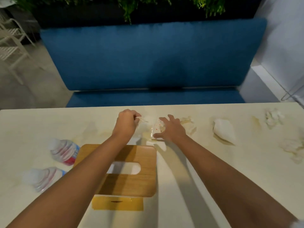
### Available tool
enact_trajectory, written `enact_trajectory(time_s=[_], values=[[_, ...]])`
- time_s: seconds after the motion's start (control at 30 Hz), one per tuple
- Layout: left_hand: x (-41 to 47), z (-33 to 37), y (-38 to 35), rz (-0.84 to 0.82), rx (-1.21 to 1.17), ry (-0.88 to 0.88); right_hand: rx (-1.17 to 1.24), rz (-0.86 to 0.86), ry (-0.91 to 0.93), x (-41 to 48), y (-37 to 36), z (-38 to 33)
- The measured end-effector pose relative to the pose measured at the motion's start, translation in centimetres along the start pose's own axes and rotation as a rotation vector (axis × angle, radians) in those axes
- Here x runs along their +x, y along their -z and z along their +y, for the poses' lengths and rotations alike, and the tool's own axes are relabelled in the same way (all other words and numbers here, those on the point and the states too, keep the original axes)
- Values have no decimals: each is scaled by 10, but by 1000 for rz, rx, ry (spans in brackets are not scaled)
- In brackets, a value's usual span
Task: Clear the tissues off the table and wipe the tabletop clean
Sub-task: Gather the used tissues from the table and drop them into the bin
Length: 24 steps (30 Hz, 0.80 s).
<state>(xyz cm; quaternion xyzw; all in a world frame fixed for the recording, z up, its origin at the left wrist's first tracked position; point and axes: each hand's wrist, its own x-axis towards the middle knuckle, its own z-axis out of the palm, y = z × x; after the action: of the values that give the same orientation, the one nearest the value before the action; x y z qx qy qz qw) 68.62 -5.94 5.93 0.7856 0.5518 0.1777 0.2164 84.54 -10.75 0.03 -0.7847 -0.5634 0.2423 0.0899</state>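
The left hand (125,123) has its fingers pinched shut on a thin strip of tissue (141,119), lifted just off the counter (205,170). The right hand (171,129) is spread open, fingers splayed over a dotted crumpled wrapper (157,126), touching it but not yet closed. More crumpled tissues lie beyond the right fingers: one large white wad (224,130) well to the right, another (273,117) farther off. They look light, soft and partly damp from yellowish spills, likely to tear; bunching each from the middle should serve better than pulling an edge.
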Motion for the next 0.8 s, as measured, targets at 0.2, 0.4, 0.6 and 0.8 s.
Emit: enact_trajectory(time_s=[0.2,0.4,0.6,0.8], values=[[4,-17,-4,-45,-24,13,-244,-79,9,15,-17,-5],[-2,-20,-3,-58,-44,15,-281,38,51,7,-20,-12],[-14,-15,14,-35,-74,-11,-73,190,70,-18,-1,-16],[-31,2,32,-17,-198,-85,120,299,4,-63,25,-25]])
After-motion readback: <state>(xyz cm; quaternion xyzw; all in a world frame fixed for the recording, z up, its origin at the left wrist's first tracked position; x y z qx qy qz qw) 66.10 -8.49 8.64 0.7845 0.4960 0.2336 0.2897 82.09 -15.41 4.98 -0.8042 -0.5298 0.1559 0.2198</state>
